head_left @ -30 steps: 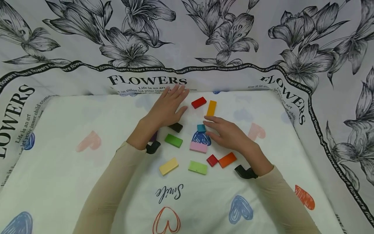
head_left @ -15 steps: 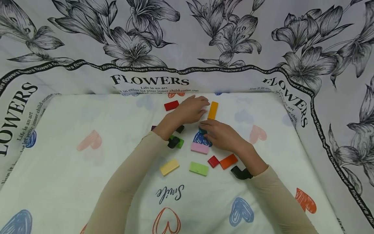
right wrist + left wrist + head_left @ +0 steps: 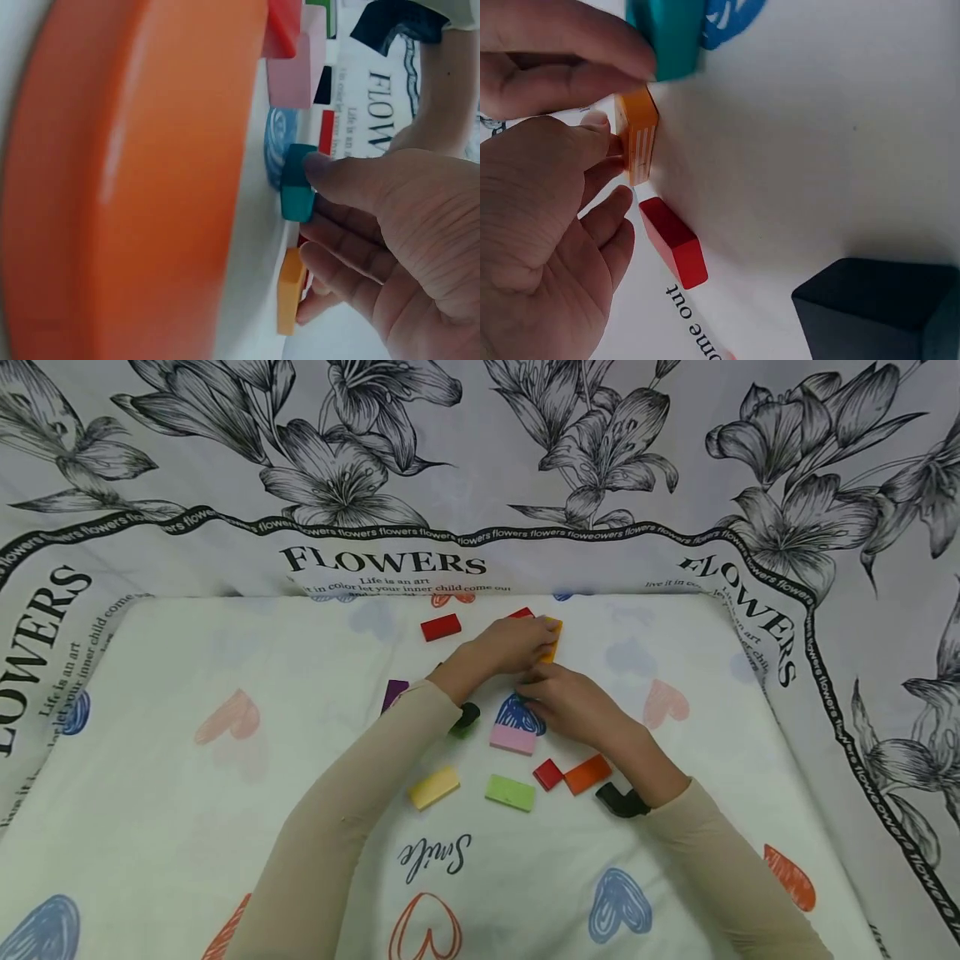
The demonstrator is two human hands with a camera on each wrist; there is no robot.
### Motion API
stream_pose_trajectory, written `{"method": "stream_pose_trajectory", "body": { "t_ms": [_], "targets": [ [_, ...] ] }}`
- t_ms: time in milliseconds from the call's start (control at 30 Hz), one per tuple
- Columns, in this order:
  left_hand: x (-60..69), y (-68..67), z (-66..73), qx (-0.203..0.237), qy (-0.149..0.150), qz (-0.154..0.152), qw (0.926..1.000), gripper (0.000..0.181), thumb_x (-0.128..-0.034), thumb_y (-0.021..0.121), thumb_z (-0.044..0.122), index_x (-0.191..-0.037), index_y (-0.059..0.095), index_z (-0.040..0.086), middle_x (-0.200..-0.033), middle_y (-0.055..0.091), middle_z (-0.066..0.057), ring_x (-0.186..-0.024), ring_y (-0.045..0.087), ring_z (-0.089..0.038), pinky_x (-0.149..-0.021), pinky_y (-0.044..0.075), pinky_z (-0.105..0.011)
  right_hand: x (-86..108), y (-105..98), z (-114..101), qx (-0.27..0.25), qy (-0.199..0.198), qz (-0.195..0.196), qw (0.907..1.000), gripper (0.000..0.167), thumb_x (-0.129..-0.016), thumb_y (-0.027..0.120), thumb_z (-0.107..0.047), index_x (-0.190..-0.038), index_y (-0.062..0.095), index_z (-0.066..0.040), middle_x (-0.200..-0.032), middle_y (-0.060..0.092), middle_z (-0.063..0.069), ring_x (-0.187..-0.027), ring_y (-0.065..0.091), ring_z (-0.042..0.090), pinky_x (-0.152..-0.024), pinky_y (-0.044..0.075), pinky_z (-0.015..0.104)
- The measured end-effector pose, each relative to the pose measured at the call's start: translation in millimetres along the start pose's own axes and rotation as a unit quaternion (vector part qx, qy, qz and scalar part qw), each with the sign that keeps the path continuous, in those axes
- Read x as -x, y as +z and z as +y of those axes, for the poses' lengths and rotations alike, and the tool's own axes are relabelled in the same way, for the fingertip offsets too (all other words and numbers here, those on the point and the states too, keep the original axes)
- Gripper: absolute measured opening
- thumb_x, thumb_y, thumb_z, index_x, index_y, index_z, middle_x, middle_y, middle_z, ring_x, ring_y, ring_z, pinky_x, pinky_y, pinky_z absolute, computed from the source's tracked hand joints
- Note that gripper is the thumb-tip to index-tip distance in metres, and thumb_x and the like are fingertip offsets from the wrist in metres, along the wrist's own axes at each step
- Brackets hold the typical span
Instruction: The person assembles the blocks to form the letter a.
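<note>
My left hand (image 3: 517, 645) reaches across to the yellow-orange block (image 3: 556, 642) at the far middle of the cloth. Its thumb and fingers close around the sides of that block in the left wrist view. Just nearer, my right hand (image 3: 573, 697) pinches a teal block (image 3: 298, 184) between thumb and fingers. That block is hidden under the hand in the head view. A red block (image 3: 673, 244) lies beside the yellow-orange one, partly covered by my left hand from above.
Another red block (image 3: 440, 627) lies to the left. Purple (image 3: 393, 693), pink (image 3: 512, 740), pale yellow (image 3: 433, 788), light green (image 3: 510, 792), small red (image 3: 548, 774) and orange (image 3: 588, 774) blocks are spread nearer me. A black block (image 3: 877, 307) and a green one sit near my left wrist.
My left hand has moved right, from above the left red block to the yellow-orange block, and taken hold of it. My right hand has closed its fingers on the teal block.
</note>
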State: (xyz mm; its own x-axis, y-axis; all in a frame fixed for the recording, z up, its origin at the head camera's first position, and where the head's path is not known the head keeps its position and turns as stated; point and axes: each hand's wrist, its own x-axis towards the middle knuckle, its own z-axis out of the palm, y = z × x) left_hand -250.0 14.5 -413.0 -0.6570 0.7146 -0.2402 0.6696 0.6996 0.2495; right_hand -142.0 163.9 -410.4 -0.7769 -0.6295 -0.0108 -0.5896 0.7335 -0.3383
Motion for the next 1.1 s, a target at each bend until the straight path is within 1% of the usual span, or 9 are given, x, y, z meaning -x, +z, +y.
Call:
{"method": "stream_pose_trajectory", "body": {
  "t_ms": [167,300,400,500,600,733,933,1067,1100],
  "targets": [
    [2.9,-5.6,1.2,-0.036,-0.002,0.009,0.9993,0.036,-0.1131,0.050,0.028,-0.146,0.061,0.020,-0.160,0.055,-0.005,-0.155,0.046,-0.024,-0.120,0.049,-0.048,1.5,-5,9,-0.011,0.011,0.009,0.9999,0.030,-0.096,0.078,-0.011,-0.126,0.078,-0.006,-0.125,0.074,0.012,-0.117,0.071,0.027,-0.103,0.060,0.044],
    [4.3,-7.8,2.6,-0.053,-0.007,0.025,0.9983,0.038,-0.1125,0.051,0.026,-0.149,0.060,0.019,-0.161,0.055,-0.004,-0.156,0.045,-0.026,-0.127,0.040,-0.045,3.7,-9,18,-0.011,0.023,0.024,0.9994,0.027,-0.097,0.077,-0.009,-0.124,0.078,-0.004,-0.125,0.075,0.014,-0.118,0.072,0.030,-0.104,0.059,0.047],
    [5.2,-5.9,2.9,-0.060,-0.017,0.029,0.9977,0.039,-0.1119,0.053,0.024,-0.149,0.060,0.020,-0.164,0.052,0.000,-0.162,0.035,-0.026,-0.133,0.029,-0.043,4.4,-9,24,-0.009,0.030,0.027,0.9991,0.027,-0.097,0.076,-0.010,-0.123,0.078,-0.003,-0.126,0.076,0.015,-0.122,0.071,0.032,-0.106,0.058,0.049],
    [6.8,-2.5,3.5,-0.071,-0.016,0.025,0.9971,0.039,-0.1114,0.054,0.023,-0.150,0.060,0.020,-0.165,0.051,-0.001,-0.163,0.033,-0.027,-0.134,0.027,-0.043,4.9,-9,28,-0.010,0.040,0.023,0.9989,0.027,-0.097,0.076,-0.010,-0.123,0.078,-0.003,-0.126,0.076,0.015,-0.122,0.070,0.033,-0.106,0.058,0.049],
    [6.6,-0.6,4.7,-0.080,-0.007,0.034,0.9962,0.039,-0.1108,0.055,0.020,-0.149,0.060,0.019,-0.163,0.052,-0.002,-0.162,0.034,-0.028,-0.134,0.025,-0.042,5.1,-11,33,-0.010,0.046,0.025,0.9986,0.028,-0.096,0.077,-0.010,-0.123,0.078,-0.003,-0.125,0.075,0.016,-0.121,0.070,0.033,-0.105,0.059,0.049],
    [5.6,-0.8,8.5,-0.075,-0.003,0.048,0.9960,0.036,-0.1104,0.056,0.018,-0.145,0.063,0.018,-0.160,0.056,-0.004,-0.161,0.036,-0.029,-0.135,0.024,-0.042,5.6,-15,38,-0.013,0.048,0.028,0.9984,0.029,-0.096,0.078,-0.010,-0.124,0.078,-0.004,-0.126,0.075,0.015,-0.122,0.070,0.032,-0.106,0.059,0.049],
    [5.7,1.5,12.5,-0.064,-0.023,0.044,0.9967,0.035,-0.1108,0.055,0.021,-0.144,0.064,0.016,-0.160,0.056,-0.007,-0.161,0.036,-0.030,-0.135,0.023,-0.042,1.5,-12,42,-0.014,0.048,0.014,0.9986,0.030,-0.097,0.077,-0.011,-0.126,0.077,-0.004,-0.129,0.074,0.015,-0.126,0.068,0.033,-0.109,0.057,0.048],
    [7.2,3.7,13.9,-0.062,-0.029,0.044,0.9967,0.035,-0.1114,0.054,0.022,-0.144,0.064,0.016,-0.158,0.056,-0.009,-0.160,0.037,-0.029,-0.135,0.022,-0.041,-1.9,-13,42,-0.004,0.038,0.014,0.9992,0.032,-0.096,0.078,-0.010,-0.127,0.077,-0.003,-0.128,0.074,0.016,-0.124,0.069,0.033,-0.107,0.058,0.048],
    [8.2,4.1,14.4,-0.058,-0.031,0.043,0.9969,0.035,-0.1111,0.055,0.022,-0.144,0.064,0.016,-0.157,0.056,-0.009,-0.160,0.039,-0.029,-0.135,0.024,-0.041,-2.8,-14,41,-0.003,0.037,0.014,0.9992,0.032,-0.096,0.078,-0.010,-0.127,0.076,-0.002,-0.127,0.074,0.017,-0.123,0.069,0.033,-0.107,0.058,0.048]
  ]
}}
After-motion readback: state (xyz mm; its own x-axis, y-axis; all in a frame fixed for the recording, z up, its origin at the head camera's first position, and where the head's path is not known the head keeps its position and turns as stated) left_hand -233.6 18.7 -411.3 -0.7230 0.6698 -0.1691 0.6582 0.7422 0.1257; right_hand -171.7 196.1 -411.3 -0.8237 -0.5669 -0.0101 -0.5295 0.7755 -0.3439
